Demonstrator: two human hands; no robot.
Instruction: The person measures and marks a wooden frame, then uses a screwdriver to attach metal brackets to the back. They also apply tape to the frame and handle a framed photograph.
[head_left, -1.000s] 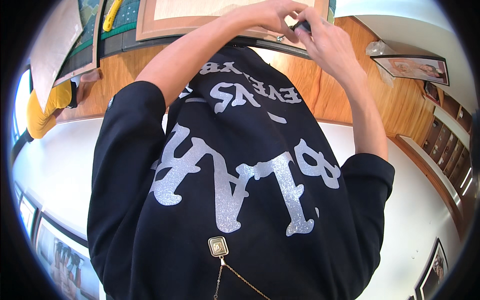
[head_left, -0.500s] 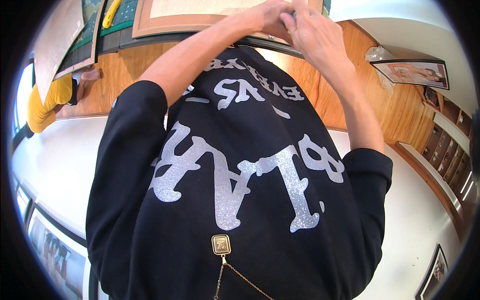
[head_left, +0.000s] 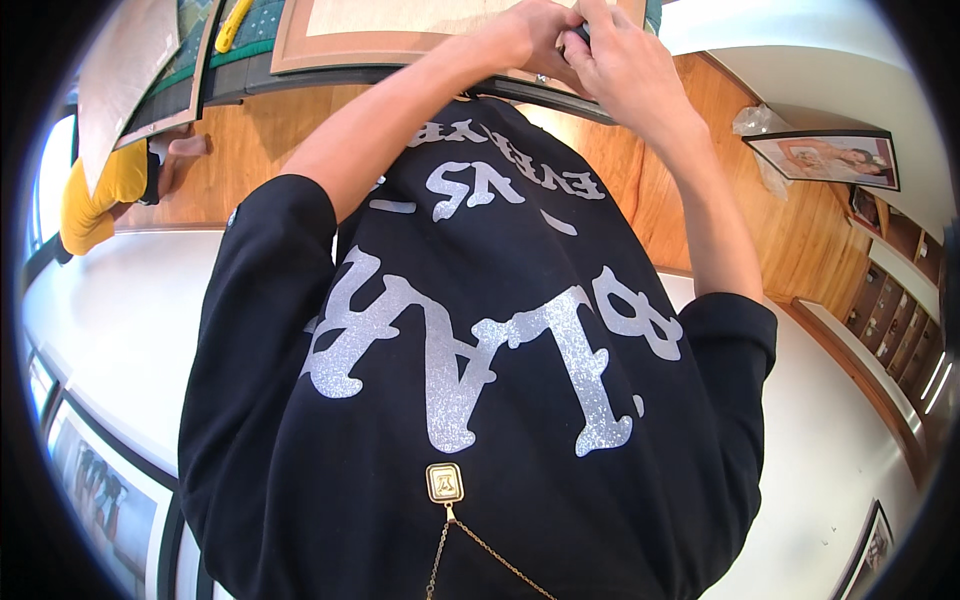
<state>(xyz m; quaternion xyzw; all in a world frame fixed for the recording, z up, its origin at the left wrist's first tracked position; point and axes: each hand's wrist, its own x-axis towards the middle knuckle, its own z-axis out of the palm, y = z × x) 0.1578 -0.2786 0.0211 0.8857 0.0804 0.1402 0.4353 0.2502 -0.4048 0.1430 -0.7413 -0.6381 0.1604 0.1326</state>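
Observation:
Both hands meet at the top of the view, above the near right corner of a flat brown-bordered panel [head_left: 345, 50] with a pale middle, which looks like a picture frame's back. My left hand [head_left: 540, 35] is closed, its fingers curled toward the other hand. My right hand [head_left: 630, 65] is closed too, thumb and fingers pinched together. Between them shows a bit of a small dark object [head_left: 581, 36], mostly hidden by the fingers, so its kind cannot be made out. A small shiny bit [head_left: 542, 78] lies at the panel's edge just below my hands.
Left of the panel, a yellow-handled tool [head_left: 232, 25] lies on a green patterned surface [head_left: 265, 30]. A large thin sheet [head_left: 130, 80] stands out at far left, near a person in yellow [head_left: 95, 205]. Framed pictures [head_left: 825, 158] lean at right beside clear plastic wrap [head_left: 755, 120].
My hands have shifted slightly, and the small dark object between them shows more. The whole view has moved a little.

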